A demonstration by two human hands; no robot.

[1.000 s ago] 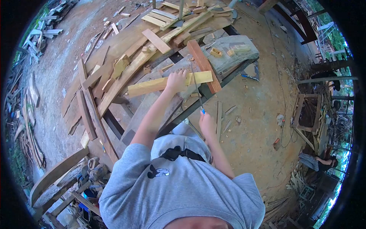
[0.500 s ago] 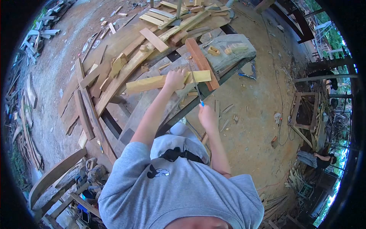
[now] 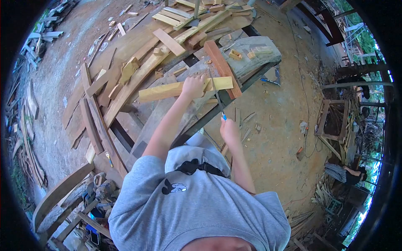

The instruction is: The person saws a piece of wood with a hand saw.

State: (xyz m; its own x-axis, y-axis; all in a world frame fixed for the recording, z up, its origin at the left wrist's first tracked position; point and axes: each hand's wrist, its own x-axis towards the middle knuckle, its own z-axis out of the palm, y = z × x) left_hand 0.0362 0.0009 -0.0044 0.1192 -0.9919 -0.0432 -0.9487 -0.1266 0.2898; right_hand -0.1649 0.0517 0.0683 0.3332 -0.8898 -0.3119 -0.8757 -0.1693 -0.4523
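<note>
A pale yellow board lies across the bench, its right end resting against a reddish wooden beam. My left hand is closed over the board near its middle. In my right hand, wrapped around the blue handle, is a hand saw. Its thin blade crosses the board to the right of my left hand, pointing away from me. The blade's depth in the wood cannot be made out.
Under the board is a worn workbench. Small wood blocks sit on its far end. Long planks are piled at left. Offcuts litter the dirt floor. Another person is far off at right.
My right hand and the saw have shifted slightly down toward me and to the right. My left hand stays on the board.
</note>
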